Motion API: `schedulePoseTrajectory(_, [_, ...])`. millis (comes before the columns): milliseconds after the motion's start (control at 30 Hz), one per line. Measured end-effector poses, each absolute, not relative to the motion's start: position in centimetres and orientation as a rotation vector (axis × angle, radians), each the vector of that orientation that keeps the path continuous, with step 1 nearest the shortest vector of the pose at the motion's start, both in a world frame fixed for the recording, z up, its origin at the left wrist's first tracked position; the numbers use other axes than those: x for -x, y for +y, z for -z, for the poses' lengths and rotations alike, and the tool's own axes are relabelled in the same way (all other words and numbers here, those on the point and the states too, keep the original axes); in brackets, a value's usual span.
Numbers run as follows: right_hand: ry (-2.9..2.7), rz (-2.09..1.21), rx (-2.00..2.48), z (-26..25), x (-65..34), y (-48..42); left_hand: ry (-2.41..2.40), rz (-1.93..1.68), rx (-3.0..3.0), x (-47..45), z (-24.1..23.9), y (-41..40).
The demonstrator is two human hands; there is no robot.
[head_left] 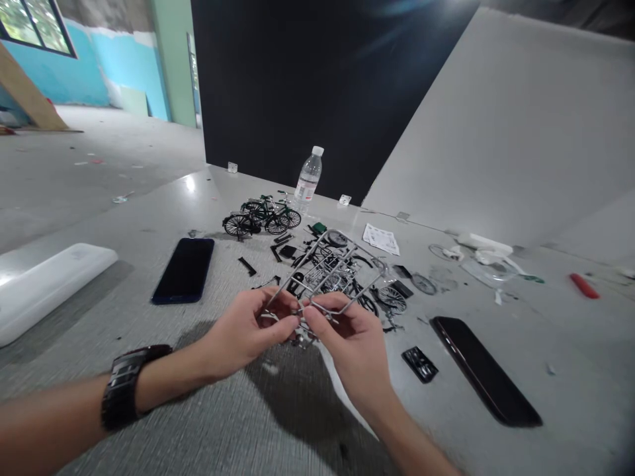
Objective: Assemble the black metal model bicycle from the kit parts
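Observation:
Between my hands is a grey plastic parts frame (pixel 342 263), a sprue with thin rods, tilted up over the table. My left hand (pixel 265 322) pinches its near left edge between thumb and fingers. On the near right, my right hand (pixel 347 330) grips the same frame, its thumb tip close to the left thumb. Whether a small part sits between the thumbs is too small to tell. Behind and below the frame lies a pile of black and silver model bicycle parts, with loose spoked wheels (pixel 391 299). Assembled miniature bicycles (pixel 262 215) stand beyond the pile.
A dark phone (pixel 183 271) lies left, near a white plastic case (pixel 54 284). To the right are a long black case (pixel 486 370), a small black tray (pixel 419 364) and a red object (pixel 584 285). A water bottle (pixel 308 177) and printed paper (pixel 381 238) are at the back.

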State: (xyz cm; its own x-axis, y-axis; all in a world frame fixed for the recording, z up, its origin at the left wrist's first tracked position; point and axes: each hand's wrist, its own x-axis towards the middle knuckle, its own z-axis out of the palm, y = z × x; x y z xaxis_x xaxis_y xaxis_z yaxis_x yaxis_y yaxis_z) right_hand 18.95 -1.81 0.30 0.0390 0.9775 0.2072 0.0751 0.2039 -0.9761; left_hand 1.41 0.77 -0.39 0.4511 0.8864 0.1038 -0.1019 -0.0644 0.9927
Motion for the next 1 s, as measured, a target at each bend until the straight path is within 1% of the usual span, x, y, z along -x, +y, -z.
schedulePoseTrajectory(333, [-1.129, -1.226, 1.013, 0.1, -18.8, -1.6, 0.821, -0.97, -1.45, -1.5, -0.2, 0.6])
schedulePoseTrajectory(500, [-1.123, -1.169, 1.134, -0.1, -18.9, -1.6, 0.85, -0.961, -1.459, -1.4, -0.2, 0.7])
schedulePoseTrajectory(633, [-1.183, -1.099, 1.134, -0.1, -18.6, -1.9, 0.885, -0.953, -1.441, -1.5, -0.1, 0.8])
schedulePoseTrajectory(1000, [-1.204, -1.035, 1.036, 0.2, -19.0, -1.5, 0.625, -0.909, -1.178, -1.7, 1.0, 1.0])
